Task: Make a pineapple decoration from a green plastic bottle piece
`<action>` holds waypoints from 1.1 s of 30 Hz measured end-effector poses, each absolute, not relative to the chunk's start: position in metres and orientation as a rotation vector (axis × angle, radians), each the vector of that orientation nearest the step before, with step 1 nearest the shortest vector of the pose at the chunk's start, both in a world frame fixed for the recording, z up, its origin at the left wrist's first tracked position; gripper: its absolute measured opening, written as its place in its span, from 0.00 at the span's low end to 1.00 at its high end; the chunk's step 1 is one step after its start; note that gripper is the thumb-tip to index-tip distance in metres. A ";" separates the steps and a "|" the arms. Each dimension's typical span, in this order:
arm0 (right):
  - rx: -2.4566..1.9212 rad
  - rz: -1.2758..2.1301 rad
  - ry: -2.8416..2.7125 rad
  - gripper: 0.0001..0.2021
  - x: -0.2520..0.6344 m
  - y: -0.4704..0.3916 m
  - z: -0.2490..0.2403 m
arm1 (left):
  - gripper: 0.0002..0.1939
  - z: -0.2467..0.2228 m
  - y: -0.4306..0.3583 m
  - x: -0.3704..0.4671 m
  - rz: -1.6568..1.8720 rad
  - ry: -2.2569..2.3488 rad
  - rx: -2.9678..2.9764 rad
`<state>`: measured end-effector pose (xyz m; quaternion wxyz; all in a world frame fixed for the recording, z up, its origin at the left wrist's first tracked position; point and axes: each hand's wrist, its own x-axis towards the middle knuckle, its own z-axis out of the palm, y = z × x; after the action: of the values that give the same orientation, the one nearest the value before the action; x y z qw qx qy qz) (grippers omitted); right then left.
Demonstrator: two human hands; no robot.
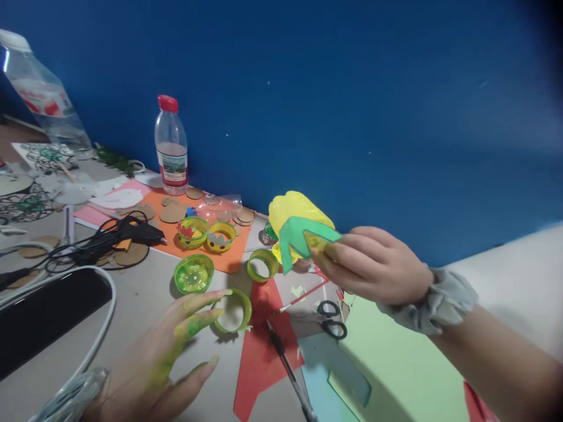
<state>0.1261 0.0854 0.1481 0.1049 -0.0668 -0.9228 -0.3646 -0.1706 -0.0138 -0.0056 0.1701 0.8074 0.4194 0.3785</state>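
Observation:
My right hand [373, 261] is raised above the table, its fingers pinched on a green paper cutout [290, 231] with a small yellowish pointed part. Directly behind the cutout is a yellow rounded object [299, 208]; whether the hand also holds it cannot be made out. My left hand [176, 346], smeared with yellow and green paint, has its fingers spread and holds nothing. Its fingertips are near a green-yellow ring [248, 313] on the table. Another such ring [275, 266] and a green painted cup bottom [193, 274] lie beyond.
Black-handled scissors [334, 329] and a pen [285, 357] lie near red paper [259, 375]. A red-capped bottle [171, 158] stands by the blue wall. A glue gun [138, 230] with tangled cable, orange paper [235, 261] and a black phone-like slab [48, 316] are at the left.

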 end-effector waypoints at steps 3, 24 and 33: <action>-0.132 -1.092 -2.654 0.09 0.137 0.082 0.144 | 0.28 -0.011 -0.013 -0.173 1.062 1.206 2.360; -1.699 -0.293 -2.474 0.09 0.148 0.131 0.140 | 0.26 -0.010 -0.011 -0.170 0.989 1.271 2.321; -2.019 -0.250 -2.524 0.09 0.130 0.170 0.125 | 0.25 -0.005 -0.008 -0.168 0.997 1.235 2.385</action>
<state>0.1296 0.1695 0.1255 -0.0502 -0.6219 -0.7777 -0.0769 -0.1679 -0.0075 -0.0046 0.1379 0.8244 0.4271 0.3448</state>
